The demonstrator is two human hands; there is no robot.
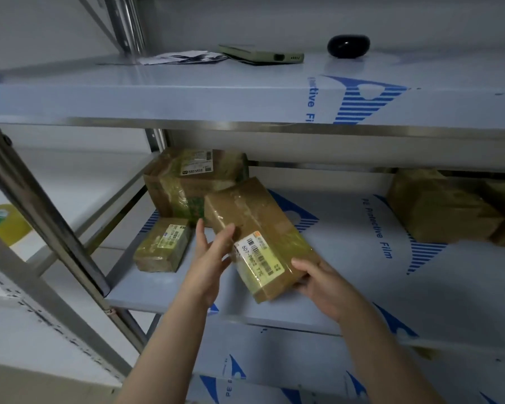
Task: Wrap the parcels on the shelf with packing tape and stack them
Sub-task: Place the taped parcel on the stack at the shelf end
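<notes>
The parcel [257,228], a brown box glossy with clear tape, is held at a slant over the middle shelf [362,272], left of centre, its long axis running from near right to far left. A yellow-and-white label [258,258] with barcodes lies on its upper face toward the near end. The right hand [318,281] grips the near right corner, thumb on top and fingers curled underneath. The left hand [213,252] is spread, fingers straight and pointing away, its thumb side touching the parcel's left edge beside the label. Just left of that hand a small parcel [164,246] with its own label lies flat on the shelf. Behind it, at the far left of the shelf, stands a big parcel [187,182]; whether the held parcel's far end touches it cannot be told. Well to the right, more wrapped boxes [438,208] sit far back in shadow. The shelf wears white film with blue print. On the upper shelf [187,88] lie papers [184,57], a green phone [263,53] and a black rounded object [349,45]. A metal post [50,217] slants down the left.
</notes>
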